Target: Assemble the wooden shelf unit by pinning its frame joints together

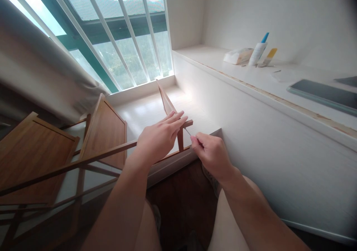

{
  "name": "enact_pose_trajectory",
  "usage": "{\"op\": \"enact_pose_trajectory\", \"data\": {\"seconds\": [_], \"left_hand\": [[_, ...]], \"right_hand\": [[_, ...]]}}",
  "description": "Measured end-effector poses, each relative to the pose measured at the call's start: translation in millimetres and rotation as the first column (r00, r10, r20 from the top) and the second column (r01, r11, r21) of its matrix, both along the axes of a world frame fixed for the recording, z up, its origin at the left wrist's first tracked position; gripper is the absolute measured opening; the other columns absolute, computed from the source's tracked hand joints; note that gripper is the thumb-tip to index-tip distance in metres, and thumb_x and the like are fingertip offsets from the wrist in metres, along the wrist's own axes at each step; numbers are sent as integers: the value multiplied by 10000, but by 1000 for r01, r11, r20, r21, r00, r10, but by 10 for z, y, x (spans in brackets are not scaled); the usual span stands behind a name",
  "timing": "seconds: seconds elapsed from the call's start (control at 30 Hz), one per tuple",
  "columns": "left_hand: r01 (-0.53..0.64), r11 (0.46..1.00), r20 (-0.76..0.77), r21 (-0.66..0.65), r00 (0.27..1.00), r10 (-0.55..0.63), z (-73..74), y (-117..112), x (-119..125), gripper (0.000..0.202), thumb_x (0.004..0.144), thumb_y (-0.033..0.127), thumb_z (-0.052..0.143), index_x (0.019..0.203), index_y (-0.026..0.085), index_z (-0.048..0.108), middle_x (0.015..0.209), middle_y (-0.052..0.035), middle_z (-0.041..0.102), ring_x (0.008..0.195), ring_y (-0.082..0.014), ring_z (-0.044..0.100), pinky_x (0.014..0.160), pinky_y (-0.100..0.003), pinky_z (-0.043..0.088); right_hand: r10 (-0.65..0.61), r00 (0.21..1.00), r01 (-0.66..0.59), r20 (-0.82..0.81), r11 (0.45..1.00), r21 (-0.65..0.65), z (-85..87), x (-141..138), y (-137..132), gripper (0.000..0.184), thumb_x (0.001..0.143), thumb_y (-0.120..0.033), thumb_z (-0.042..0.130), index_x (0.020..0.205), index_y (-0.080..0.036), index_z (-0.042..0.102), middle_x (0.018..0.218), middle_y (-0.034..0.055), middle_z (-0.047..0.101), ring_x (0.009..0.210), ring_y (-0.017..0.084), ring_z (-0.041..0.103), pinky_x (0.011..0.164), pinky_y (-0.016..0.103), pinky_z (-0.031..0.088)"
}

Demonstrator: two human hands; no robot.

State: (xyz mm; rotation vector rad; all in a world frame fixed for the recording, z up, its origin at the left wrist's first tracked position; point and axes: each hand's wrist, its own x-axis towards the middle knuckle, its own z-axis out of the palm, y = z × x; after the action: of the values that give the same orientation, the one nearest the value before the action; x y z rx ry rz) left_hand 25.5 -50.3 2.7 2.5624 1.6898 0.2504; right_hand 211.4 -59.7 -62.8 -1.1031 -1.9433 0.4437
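My left hand (158, 141) lies across the end of a wooden rail (111, 151) with its fingers stretched out. Its thumb is hidden. The rail belongs to a brown wooden rack frame with slanted panels, a wooden panel (104, 132) among them. Just right of the rail's end, my right hand (213, 154) is closed in a pinch on a thin metal rod (187, 132), which looks like a hex key. The rod's far tip meets the wood below the rail end; its other end is hidden in my fingers.
A white ledge (206, 57) runs along the right, bearing a white bottle with blue nozzle (258, 54), a yellow-topped item (270, 56), a plastic packet (238, 56) and a dark flat phone-like slab (323, 93). Behind the rack are a barred window (122, 35) and curtain (50, 65).
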Motion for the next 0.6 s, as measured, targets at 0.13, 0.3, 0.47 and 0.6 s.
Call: {"op": "enact_pose_trajectory", "data": {"seconds": [0.13, 0.3, 0.47, 0.6], "left_hand": [[-12, 1000, 11, -5, 1000, 12, -5, 2, 5, 486, 1047, 321, 209, 1473, 427, 419, 1583, 133, 341, 1472, -160, 322, 964, -325, 527], [4, 1000, 9, 7, 1000, -4, -6, 5, -1, 490, 1046, 320, 198, 1476, 423, 410, 1583, 152, 329, 1472, -150, 320, 964, -332, 533], [0, 1000, 7, 10, 1000, 0, -3, 2, -2, 491, 1045, 316, 201, 1479, 417, 409, 1582, 146, 333, 1474, -150, 316, 985, -333, 521], [-6, 1000, 14, 0, 1000, 6, 6, -1, 5, 486, 1045, 319, 213, 1474, 416, 419, 1580, 129, 348, 1473, -165, 323, 988, -348, 520]], "right_hand": [[-20, 997, 15, 73, 998, 64, 35, 30, -5, 377, 986, -293, 477, 656, -220, 309, 589, -32, 386, 561, 128, 312, 583, 309, 236], [68, 993, -78, 100, 993, 92, 42, 49, 20, 374, 994, -279, 463, 658, -220, 310, 613, -21, 415, 581, 135, 326, 596, 307, 248], [104, 988, -116, 118, 987, 108, 36, 85, 57, 358, 991, -275, 467, 661, -218, 340, 625, -15, 434, 598, 138, 353, 614, 309, 247], [86, 992, -92, 87, 993, 68, 6, 108, 78, 365, 981, -286, 470, 654, -218, 325, 604, -26, 401, 572, 133, 323, 596, 305, 236]]}}
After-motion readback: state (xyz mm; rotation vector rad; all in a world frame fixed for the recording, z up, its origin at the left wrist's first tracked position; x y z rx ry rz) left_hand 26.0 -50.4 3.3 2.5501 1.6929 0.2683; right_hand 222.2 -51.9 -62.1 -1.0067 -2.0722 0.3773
